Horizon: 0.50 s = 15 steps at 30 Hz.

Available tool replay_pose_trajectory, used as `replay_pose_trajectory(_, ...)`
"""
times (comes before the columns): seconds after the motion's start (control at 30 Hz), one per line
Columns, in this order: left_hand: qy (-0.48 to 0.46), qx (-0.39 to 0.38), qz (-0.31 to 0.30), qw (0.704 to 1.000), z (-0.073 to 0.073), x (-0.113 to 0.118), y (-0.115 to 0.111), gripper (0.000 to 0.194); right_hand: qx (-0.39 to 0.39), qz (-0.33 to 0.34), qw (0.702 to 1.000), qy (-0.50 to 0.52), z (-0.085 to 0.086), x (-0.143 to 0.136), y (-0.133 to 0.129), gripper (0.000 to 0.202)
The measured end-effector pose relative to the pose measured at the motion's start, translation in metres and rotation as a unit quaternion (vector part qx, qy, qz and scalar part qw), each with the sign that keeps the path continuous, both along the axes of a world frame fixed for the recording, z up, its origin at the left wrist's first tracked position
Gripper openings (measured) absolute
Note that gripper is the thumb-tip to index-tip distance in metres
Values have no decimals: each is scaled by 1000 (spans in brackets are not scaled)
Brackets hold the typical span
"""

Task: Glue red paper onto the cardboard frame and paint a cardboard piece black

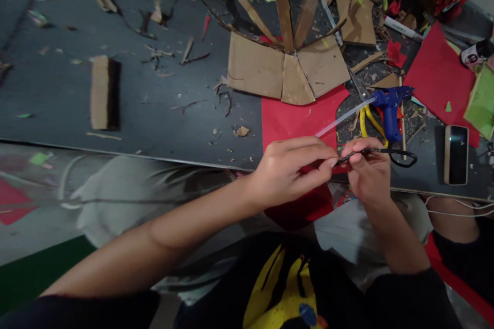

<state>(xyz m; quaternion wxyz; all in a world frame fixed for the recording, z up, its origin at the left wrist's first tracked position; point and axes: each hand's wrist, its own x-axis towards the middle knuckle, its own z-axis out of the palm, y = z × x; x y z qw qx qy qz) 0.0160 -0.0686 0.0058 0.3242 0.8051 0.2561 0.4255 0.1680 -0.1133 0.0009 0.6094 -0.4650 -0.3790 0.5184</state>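
Note:
My left hand (295, 167) pinches one end of a thin black cord-like piece (403, 158) between thumb and fingertips. With its fingers closed, my right hand (368, 167) grips the same piece further along; past this hand it bends into a loop. Whether it is cord or wire I cannot tell. Both hands are over the table's front edge, above red paper (297, 118). A blue glue gun (391, 108) with a long translucent glue stick (345, 117) lies just beyond my right hand. Scissors with yellow handles (372, 121) are partly under it.
A cardboard piece (257, 67) with upright strips (281, 5) stands at the back. A cardboard block (101, 92) lies left. To the right are more red paper (440, 79), a small bottle (476, 54), a marker (403, 28) and a small device with a dark screen (456, 155).

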Motion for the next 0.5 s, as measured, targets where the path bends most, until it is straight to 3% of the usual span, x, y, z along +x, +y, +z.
replay_pose_trajectory(0.3,-56,-139,-57,987,-1,3,0,10,-2,47,995,92,-2,-1,4,16)
replay_pose_trajectory(0.5,-82,-314,-102,940,-1,6,-1,12,-9,58,995,81,-5,-1,2,19)
